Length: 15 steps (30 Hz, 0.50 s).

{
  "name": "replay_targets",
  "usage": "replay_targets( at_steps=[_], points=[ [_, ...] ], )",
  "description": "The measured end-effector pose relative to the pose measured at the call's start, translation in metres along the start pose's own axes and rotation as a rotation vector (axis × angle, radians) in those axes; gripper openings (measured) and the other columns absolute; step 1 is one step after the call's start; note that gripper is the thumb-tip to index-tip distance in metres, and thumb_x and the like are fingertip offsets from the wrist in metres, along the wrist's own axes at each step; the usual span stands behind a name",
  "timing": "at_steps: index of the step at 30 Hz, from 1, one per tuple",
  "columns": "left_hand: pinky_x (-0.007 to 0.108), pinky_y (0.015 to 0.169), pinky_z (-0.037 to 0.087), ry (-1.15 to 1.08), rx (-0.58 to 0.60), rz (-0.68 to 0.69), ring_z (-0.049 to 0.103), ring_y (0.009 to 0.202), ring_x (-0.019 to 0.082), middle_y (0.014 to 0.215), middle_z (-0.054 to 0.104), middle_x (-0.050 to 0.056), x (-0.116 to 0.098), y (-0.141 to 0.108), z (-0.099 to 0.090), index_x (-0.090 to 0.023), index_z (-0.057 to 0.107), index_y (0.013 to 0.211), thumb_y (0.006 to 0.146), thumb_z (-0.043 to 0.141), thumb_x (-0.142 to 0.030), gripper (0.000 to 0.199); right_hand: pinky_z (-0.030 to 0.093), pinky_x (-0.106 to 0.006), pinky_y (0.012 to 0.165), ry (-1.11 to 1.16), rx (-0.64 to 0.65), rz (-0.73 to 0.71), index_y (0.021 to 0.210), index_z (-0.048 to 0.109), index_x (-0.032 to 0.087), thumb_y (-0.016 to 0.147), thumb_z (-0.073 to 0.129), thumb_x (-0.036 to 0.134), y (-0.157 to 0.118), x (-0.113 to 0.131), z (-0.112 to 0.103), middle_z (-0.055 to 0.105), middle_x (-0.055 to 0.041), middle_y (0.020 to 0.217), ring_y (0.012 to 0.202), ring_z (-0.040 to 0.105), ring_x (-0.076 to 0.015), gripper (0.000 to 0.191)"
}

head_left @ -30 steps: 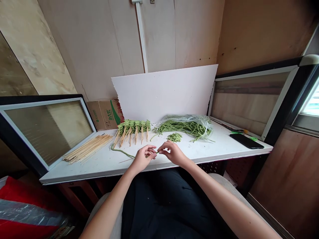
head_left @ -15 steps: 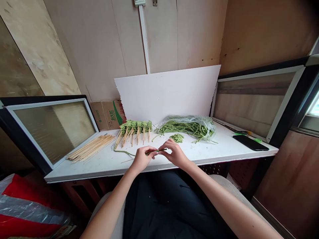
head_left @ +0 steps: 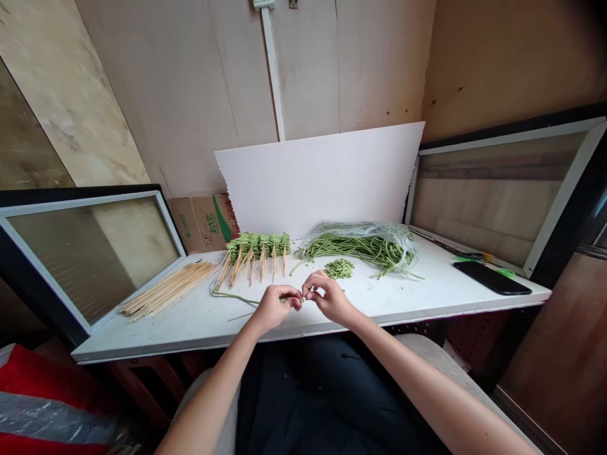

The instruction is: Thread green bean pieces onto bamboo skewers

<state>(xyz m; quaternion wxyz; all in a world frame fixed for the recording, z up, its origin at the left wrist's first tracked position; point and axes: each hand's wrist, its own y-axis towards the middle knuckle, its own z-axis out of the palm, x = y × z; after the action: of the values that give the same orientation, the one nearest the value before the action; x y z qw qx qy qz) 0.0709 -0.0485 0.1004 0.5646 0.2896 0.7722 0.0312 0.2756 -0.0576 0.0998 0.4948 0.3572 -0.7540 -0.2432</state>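
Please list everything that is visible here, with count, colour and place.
table: one, white, centre
filled skewers: many, green with tan sticks, table's left half
bare sticks: many, tan, table's left end
bean strand: one, green, trailing from left hand
bean pieces: one pile, green, mid-table
long beans: many, green, in clear bag, behind pile
phone: one, black, table's right end
carton: one, brown, back left
board: one, white, table's back
framed panels: two, dark and grey frames, both sides
left hand: one, bare, holding bean strand
right hand: one, bare, beside it, fingers bent
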Motion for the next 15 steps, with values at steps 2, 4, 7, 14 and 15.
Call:
replay_targets(
  at_steps=[2,4,7,14,15],
  points=[
    [0.031,0.074,0.058,-0.029,0.020,-0.011,0.071,0.068,0.018,0.072,0.075,0.006,0.004,0.003,-0.003,-0.014,0.075,0.083,0.085,0.069,-0.024,0.012,0.048,-0.036,0.080,0.029,-0.006,0.041,0.085,0.076,0.023,0.095,0.070,0.024,0.004,-0.012,-0.006,0.073,-0.0051,0.083,0.090,0.060,-0.0235,0.011],
    [0.031,0.073,0.058,-0.050,0.013,-0.022,0.070,0.067,0.017,0.075,0.075,0.006,0.007,0.006,-0.005,-0.014,0.075,0.088,0.087,0.072,-0.029,0.016,0.049,-0.035,0.077,0.022,-0.056,0.090,0.088,0.078,0.023,0.093,0.075,0.036,0.007,-0.028,-0.018,0.075,-0.0069,0.089,0.091,0.063,-0.0240,0.015],
    [0.031,0.072,0.058,-0.029,-0.011,-0.032,0.070,0.067,0.017,0.080,0.076,0.007,0.009,0.008,-0.007,-0.014,0.076,0.093,0.088,0.076,-0.038,0.025,0.050,-0.036,0.075,-0.110,-0.152,0.184,0.091,0.083,0.023,0.090,0.077,0.050,0.006,-0.056,-0.043,0.077,-0.0104,0.094,0.095,0.066,-0.0275,0.028],
    [0.031,0.070,0.058,0.017,0.004,-0.046,0.069,0.065,0.016,0.082,0.076,0.009,0.004,0.004,-0.004,-0.013,0.078,0.093,0.085,0.081,-0.048,0.036,0.049,-0.046,0.090,-0.471,-0.079,0.330,0.086,0.084,0.022,0.090,0.075,0.049,-0.017,-0.105,-0.074,0.079,-0.0108,0.090,0.092,0.065,-0.0309,0.029],
    [0.032,0.070,0.058,0.021,0.007,-0.046,0.069,0.065,0.016,0.082,0.076,0.009,0.004,0.003,-0.003,-0.013,0.078,0.093,0.085,0.081,-0.049,0.036,0.048,-0.047,0.092,-0.485,-0.067,0.346,0.087,0.084,0.022,0.090,0.075,0.046,-0.020,-0.109,-0.073,0.079,-0.0108,0.092,0.093,0.065,-0.0314,0.027]
  ],
)
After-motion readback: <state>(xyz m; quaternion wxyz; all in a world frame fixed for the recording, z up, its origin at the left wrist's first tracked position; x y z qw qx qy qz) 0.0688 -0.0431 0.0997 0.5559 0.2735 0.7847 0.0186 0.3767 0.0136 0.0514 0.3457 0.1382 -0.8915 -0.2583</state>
